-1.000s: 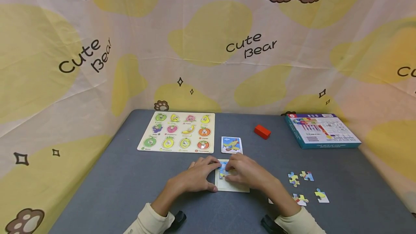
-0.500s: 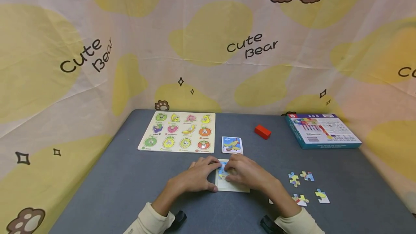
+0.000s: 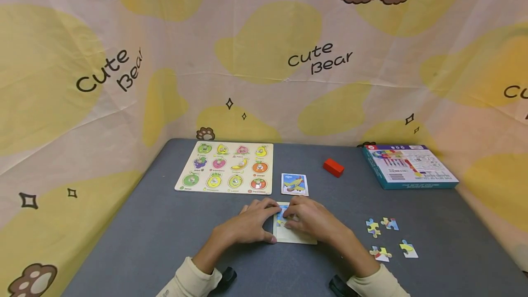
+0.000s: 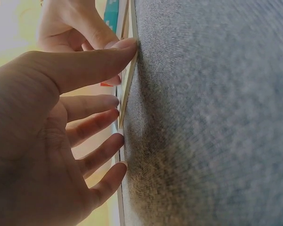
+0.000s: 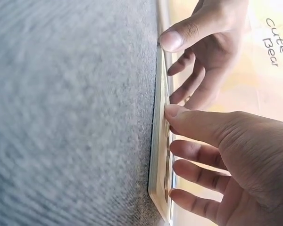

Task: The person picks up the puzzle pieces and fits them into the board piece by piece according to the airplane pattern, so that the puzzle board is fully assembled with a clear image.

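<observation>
In the head view a small pale puzzle tray [image 3: 295, 236] lies at the middle front of the table, with blue pieces [image 3: 282, 218] in its upper left part. My left hand [image 3: 249, 224] steadies its left side. The thumb presses the near left corner and the fingers reach along the far end; the left wrist view has this thumb [image 4: 125, 44] on the tray's edge. My right hand [image 3: 311, 219] bends over the tray and pinches at a puzzle piece mostly hidden under its fingertips. In the right wrist view its thumb [image 5: 175, 112] and fingers meet the tray's top.
Several loose puzzle pieces [image 3: 408, 249] lie right of the right forearm. Beyond the tray is an airplane picture card [image 3: 294, 184]. A fruit board [image 3: 224, 167] stands back left, a red block [image 3: 333, 167] behind, and a flat box [image 3: 412, 166] back right.
My right hand and forearm have shifted slightly left, with the fingertips covering a bit more of the blue pieces. The left hand keeps its place on the tray.
</observation>
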A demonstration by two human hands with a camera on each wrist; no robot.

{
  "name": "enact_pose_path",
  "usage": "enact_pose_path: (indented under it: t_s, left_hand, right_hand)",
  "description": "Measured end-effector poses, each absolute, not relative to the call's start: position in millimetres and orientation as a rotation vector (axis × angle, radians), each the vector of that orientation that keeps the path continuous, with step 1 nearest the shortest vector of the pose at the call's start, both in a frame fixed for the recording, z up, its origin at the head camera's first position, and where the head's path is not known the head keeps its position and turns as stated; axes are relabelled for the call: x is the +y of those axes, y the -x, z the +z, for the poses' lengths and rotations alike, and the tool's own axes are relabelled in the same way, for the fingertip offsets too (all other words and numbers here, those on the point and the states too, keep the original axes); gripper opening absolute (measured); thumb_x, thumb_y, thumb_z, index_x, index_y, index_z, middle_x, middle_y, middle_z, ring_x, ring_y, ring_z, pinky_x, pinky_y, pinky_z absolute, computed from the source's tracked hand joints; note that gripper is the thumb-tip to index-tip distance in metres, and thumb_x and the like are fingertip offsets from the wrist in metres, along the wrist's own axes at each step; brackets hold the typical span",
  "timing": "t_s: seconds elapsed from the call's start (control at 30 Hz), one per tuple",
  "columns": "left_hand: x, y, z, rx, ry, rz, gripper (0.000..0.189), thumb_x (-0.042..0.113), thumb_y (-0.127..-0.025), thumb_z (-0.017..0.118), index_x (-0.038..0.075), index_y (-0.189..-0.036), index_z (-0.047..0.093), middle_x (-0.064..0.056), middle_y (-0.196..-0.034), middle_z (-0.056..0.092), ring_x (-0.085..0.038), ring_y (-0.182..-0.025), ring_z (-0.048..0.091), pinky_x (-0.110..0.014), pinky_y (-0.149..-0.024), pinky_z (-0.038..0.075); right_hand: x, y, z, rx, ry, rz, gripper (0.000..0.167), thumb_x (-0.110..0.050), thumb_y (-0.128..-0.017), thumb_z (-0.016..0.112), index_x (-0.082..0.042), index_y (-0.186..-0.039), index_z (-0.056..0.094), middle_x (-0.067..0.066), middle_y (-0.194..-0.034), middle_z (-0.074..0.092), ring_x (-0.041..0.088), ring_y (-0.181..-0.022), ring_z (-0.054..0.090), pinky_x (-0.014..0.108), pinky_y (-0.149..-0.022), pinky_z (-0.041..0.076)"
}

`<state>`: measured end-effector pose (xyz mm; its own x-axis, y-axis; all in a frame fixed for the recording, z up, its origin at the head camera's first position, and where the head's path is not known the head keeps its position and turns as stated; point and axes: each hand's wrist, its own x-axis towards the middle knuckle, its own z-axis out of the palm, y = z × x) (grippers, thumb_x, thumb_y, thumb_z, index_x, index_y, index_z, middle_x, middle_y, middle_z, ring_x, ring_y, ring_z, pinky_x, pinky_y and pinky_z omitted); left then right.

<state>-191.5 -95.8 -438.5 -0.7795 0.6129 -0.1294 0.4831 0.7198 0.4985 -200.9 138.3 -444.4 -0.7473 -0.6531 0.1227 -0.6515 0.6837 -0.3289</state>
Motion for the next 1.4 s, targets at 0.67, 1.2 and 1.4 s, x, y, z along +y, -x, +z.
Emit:
enact_pose_path:
  t_s: [0.67, 1.2, 1.4]
  left_hand:
    - [-97.3, 191.3, -440.1, 2.659, -0.884, 0.717, 0.050, 0.032, -0.087, 0.088, 0.018, -0.129, 0.063, 0.003, -0.147, 0.052, -0.024, -0.134, 0.047, -0.047, -0.099, 0.038]
    - [-96.0, 192.1, -440.8, 2.658, -0.890, 0.726, 0.051, 0.032, -0.086, 0.089, 0.023, -0.132, 0.069, 0.003, -0.146, 0.054, -0.027, -0.134, 0.048, -0.053, -0.104, 0.038]
    - [-92.3, 190.7, -438.4, 2.666, -0.960, 0.697, 0.049, 0.027, -0.084, 0.090, 0.022, -0.130, 0.074, 0.005, -0.135, 0.059, -0.019, -0.124, 0.050, -0.042, -0.099, 0.041]
  right_hand:
    - [134.6, 197.8, -446.2, 2.998, 1.015, -0.634, 0.013, -0.023, -0.084, 0.090, -0.019, -0.095, 0.084, -0.011, -0.088, 0.065, 0.006, -0.081, 0.057, 0.028, -0.068, 0.046]
    - [136.0, 199.9, -445.1, 2.940, 0.955, -0.689, 0.011, -0.021, -0.086, 0.089, -0.019, -0.096, 0.084, -0.012, -0.089, 0.066, 0.006, -0.083, 0.056, 0.028, -0.069, 0.045]
    - [136.0, 199.9, -446.1, 2.944, 0.951, -0.703, 0.011, -0.021, -0.085, 0.089, -0.021, -0.094, 0.084, -0.012, -0.088, 0.065, 0.005, -0.081, 0.054, 0.027, -0.067, 0.043]
